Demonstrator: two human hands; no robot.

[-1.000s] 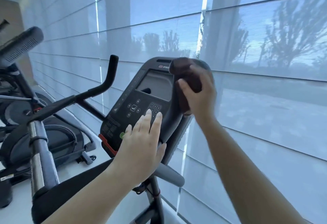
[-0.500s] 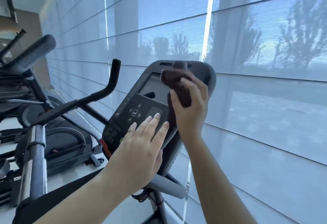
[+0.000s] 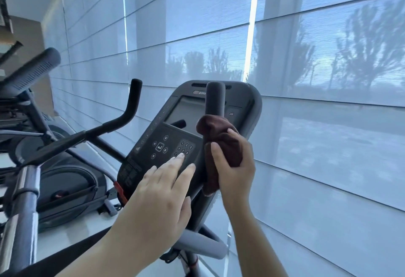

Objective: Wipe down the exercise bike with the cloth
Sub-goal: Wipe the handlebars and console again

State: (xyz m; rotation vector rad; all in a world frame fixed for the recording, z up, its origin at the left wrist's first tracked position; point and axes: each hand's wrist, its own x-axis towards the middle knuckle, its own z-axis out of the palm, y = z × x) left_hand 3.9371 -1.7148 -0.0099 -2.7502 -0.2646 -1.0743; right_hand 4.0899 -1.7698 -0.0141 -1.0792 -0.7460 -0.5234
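The exercise bike's dark console (image 3: 175, 136) stands in the middle of the view, with a screen above and a keypad below. A padded upright handlebar (image 3: 215, 98) rises in front of its right side. My right hand (image 3: 235, 167) grips a brown cloth (image 3: 221, 136) wrapped round this handlebar, partway down it. My left hand (image 3: 162, 198) rests flat on the console's lower edge, fingers straight and reaching the keypad. The bike's other handlebar (image 3: 131, 106) curves up to the left.
Other gym machines (image 3: 54, 180) crowd the left side, with a chrome post (image 3: 24, 200) close to me. A long window wall with translucent blinds (image 3: 328, 123) runs right behind the bike. A grey padded bar (image 3: 201, 246) sticks out below the console.
My right hand has slid the cloth down the upright handlebar, baring its padded top. The left hand has stayed on the console. The view has tilted slightly.
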